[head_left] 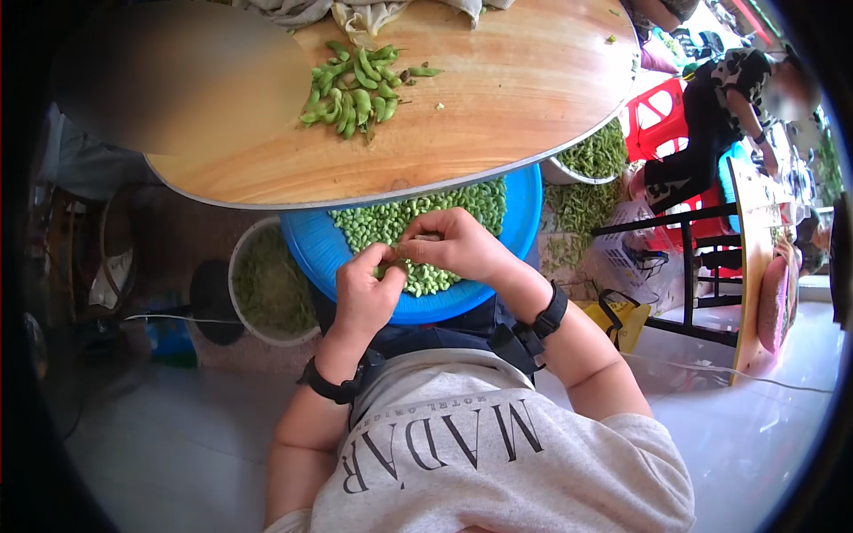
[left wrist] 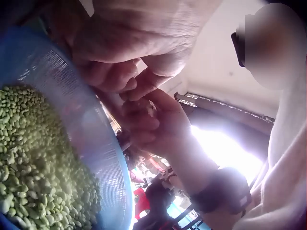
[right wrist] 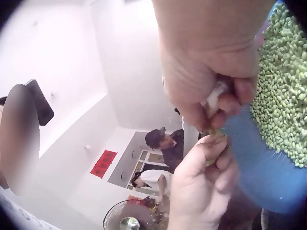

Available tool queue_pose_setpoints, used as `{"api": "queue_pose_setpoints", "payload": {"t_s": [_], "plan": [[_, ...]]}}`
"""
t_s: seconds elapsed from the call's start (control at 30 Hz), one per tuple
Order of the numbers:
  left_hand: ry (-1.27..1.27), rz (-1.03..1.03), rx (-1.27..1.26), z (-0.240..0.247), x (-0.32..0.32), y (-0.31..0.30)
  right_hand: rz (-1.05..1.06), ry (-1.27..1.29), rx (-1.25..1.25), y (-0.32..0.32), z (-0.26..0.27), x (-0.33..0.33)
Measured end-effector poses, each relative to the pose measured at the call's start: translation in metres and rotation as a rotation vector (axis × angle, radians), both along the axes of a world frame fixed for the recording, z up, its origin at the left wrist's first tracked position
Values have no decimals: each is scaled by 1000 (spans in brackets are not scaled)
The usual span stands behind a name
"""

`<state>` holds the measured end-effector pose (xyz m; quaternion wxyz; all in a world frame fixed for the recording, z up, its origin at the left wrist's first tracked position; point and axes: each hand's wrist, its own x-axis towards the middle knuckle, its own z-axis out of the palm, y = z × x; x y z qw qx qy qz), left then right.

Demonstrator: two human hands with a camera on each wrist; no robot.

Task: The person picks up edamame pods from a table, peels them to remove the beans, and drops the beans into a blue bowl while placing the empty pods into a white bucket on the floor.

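Both hands meet fingertip to fingertip over a blue basket [head_left: 304,258] of shelled green soybeans [head_left: 484,206]. The left hand [head_left: 366,289] pinches a green soybean pod [right wrist: 211,160], mostly hidden by the fingers. At the pod's other end the right hand [head_left: 458,244] has thumb and fingertips closed together, seen also in the right wrist view. Something whitish [right wrist: 217,95] shows among the curled right-hand fingers. On the wooden table [head_left: 498,115] ahead lies a pile of unshelled soybean pods [head_left: 354,93].
Left of the basket stands a white bucket [head_left: 238,298] with greenish contents. A second bucket [head_left: 577,176], full of pods, is under the table's right side, with more pods [head_left: 569,213] on the floor. Farther right, a person [head_left: 742,102] sits near a red chair [head_left: 656,120].
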<state>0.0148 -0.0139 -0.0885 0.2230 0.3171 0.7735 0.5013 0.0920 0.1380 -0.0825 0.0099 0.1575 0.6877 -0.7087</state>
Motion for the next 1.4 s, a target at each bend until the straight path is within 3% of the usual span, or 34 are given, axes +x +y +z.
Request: {"api": "queue_pose_setpoints", "payload": {"t_s": [0.17, 0.27, 0.33, 0.4, 0.43, 0.5, 0.53, 0.57, 0.67, 0.77, 0.8, 0.83, 0.87, 0.9, 1.0, 1.07, 1.1, 1.13, 1.2, 1.3, 1.4], "plan": [[-63, 10, 77, 3, 0, -2, -75, -52, 3, -2, 13, 2], [-135, 104, 119, 3, -7, -24, -116, 79, -148, -9, 20, -2], [-274, 228, 157, 9, -17, -46, -71, 117, -80, -21, 36, -14], [-217, 430, 202, 15, -33, -72, -12, 383, 103, -47, 32, -38], [-212, 545, 153, 16, -44, -90, 113, 472, 268, -60, 40, -49], [-81, 701, 46, 16, -63, -123, 184, 638, 509, -95, 44, -69], [184, 640, -13, -23, -86, -167, 182, 618, 641, -112, 46, -75], [263, 709, -195, -3, -83, -170, 239, 597, 831, -122, 49, -84], [725, 806, -405, -9, -96, -197, 247, 591, 827, -144, 46, -104], [514, 900, -301, 14, -96, -182, 114, 609, 910, -121, 56, -108], [487, 877, -223, 15, -96, -177, 24, 616, 1051, -97, 58, -113], [460, 848, -146, 15, -97, -172, -129, 391, 1090, -72, 69, -112], [432, 815, -64, 16, -97, -164, -296, 451, 1153, -35, 67, -119], [350, 706, 109, 29, -92, -132, -220, 265, 1181, -15, 72, -132], [242, 502, 267, 33, -92, -93, -137, -360, 1193, 40, 91, -151], [169, 386, 354, 37, -87, -71, -154, -343, 1193, 37, 90, -154], [163, 332, 326, 45, -85, -61, -220, -205, 1209, 39, 88, -150], [166, 298, 286, 48, -83, -54, -228, -231, 1217, 40, 91, -150], [114, 213, 290, 25, -100, -39, -152, -251, 1213, 41, 99, -151], [20, 160, 359, 45, -73, -8, -91, -243, 1227, 43, 84, -152], [-124, 79, 279, 56, -68, 8, -221, -312, 954, 55, 99, -140]]}}
